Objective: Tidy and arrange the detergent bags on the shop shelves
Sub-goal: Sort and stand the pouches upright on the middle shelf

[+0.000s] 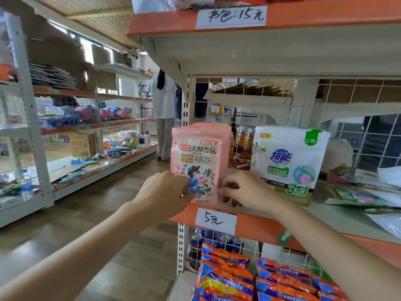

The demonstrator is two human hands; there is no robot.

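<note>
A pink detergent bag (198,155) with a flower print stands upright at the left end of the orange-edged shelf (258,230), in front of more pink bags. My left hand (167,190) grips its lower left edge. My right hand (243,191) pinches its lower right edge, fingers curled behind the bag. To the right a white and green detergent bag (290,157) stands upright. Further right, more white and green bags (355,192) lie flat on the shelf.
Orange and blue packets (227,276) fill the shelf below, behind a wire divider with cans (196,242). A handwritten price label (216,220) hangs on the shelf edge. A person (165,114) stands down the aisle. Another rack (86,127) lines the left side.
</note>
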